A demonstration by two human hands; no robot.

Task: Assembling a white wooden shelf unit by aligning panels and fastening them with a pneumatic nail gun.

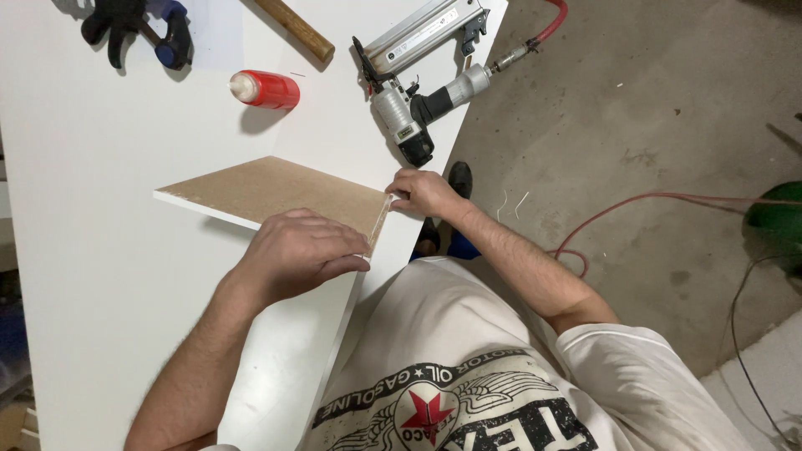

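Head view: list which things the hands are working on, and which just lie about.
In hand: board, held by the left hand and right hand, on the white panel.
Lying about: nail gun, red bottle, clamp, wooden handle.

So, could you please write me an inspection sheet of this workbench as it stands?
Surface: white table, a corner section cut away at the person's side.
Job's things: brown board standing on edge on the table.
Clutter: red bottle lying on its side; nail gun; clamp; wooden handle.
Hands: left hand lies over the board's near end; right hand presses its far corner.
Cables: red hose runs from the nail gun; another red line and a dark cord trail on the floor.
Surroundings: concrete floor; green object at right edge.
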